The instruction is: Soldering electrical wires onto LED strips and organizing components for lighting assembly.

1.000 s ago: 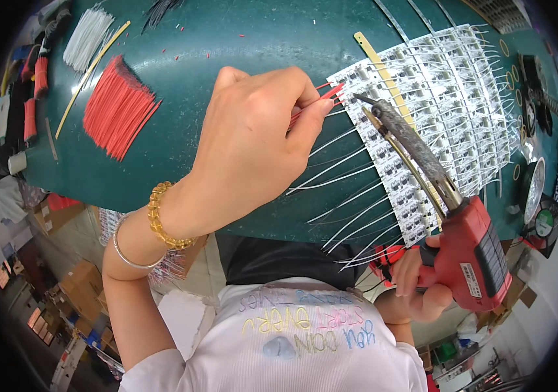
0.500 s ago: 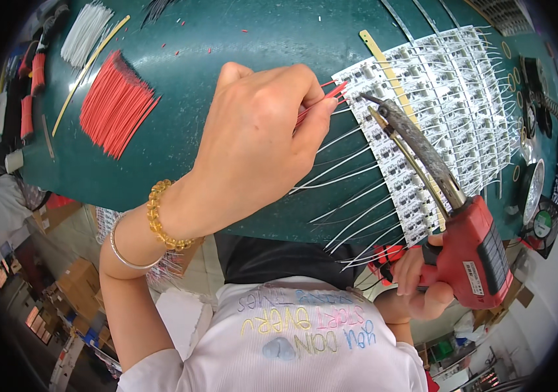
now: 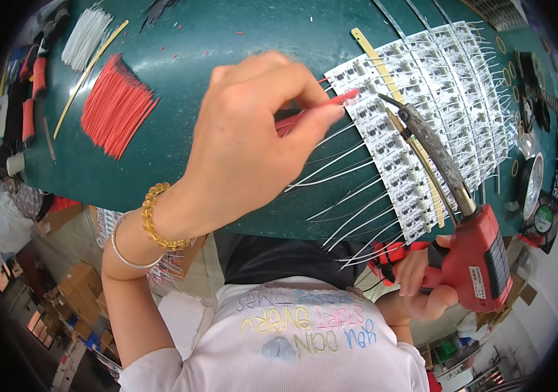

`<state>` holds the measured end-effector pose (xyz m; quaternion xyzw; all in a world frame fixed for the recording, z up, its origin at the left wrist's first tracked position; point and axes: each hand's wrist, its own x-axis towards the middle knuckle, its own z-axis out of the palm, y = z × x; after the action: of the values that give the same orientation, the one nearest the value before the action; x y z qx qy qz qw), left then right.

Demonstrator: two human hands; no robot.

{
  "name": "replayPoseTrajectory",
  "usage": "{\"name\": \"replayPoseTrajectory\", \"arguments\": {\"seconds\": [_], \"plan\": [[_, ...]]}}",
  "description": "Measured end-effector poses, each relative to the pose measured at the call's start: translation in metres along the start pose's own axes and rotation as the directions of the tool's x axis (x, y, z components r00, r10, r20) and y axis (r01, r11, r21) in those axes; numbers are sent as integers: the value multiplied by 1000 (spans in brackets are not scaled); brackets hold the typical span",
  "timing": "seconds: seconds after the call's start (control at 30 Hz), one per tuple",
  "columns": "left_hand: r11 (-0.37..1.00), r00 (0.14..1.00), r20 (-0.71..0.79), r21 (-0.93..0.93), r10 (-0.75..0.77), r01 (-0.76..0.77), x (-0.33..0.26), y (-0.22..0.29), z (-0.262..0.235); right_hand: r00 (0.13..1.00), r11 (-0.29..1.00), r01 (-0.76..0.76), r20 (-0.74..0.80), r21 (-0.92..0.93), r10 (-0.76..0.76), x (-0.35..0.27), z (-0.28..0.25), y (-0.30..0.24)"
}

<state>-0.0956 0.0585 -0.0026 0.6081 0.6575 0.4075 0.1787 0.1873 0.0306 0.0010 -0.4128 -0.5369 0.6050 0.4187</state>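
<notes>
My left hand (image 3: 253,124) is closed on several red wires (image 3: 298,117), their ends sticking out past the thumb and index finger over the edge of a white circuit board panel (image 3: 383,153). Rows of small dark parts cover the panel, and white wires (image 3: 331,173) stick out from its near left edge. My right hand (image 3: 426,277) grips the handle of a red soldering iron gun (image 3: 478,261). Its dark tip and a thin brass tube beside it reach over the panel, a short way right of the red wire ends.
Bundles of red wires (image 3: 117,108) and white wires (image 3: 86,38) lie on the green table (image 3: 181,163) at the left, a yellow strip (image 3: 89,75) between them. Another yellow strip (image 3: 377,65) and metal bars cross the panel. A small fan (image 3: 543,222) stands at the right edge.
My left hand has shifted slightly left, and the red wires now point over the panel edge at a different angle. The soldering iron tip has moved a little right, away from the wire ends.
</notes>
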Motion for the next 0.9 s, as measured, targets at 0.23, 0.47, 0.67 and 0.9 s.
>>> {"name": "replayPoseTrajectory", "arguments": {"seconds": [0.23,0.47,0.67,0.9], "plan": [[994,994,112,105,4,-15,-2,-1,1,996,996,-71,51,-51,73,-11,-11,6],[992,994,111,121,20,-33,-2,-2,2,980,983,-134,132,-126,150,-12,-17,8],[990,993,109,130,35,-49,-1,-2,2,986,991,-116,114,-74,124,-11,-11,3],[989,995,97,138,29,-42,-4,-3,1,987,995,-83,133,-50,89,-7,-9,4]]}}
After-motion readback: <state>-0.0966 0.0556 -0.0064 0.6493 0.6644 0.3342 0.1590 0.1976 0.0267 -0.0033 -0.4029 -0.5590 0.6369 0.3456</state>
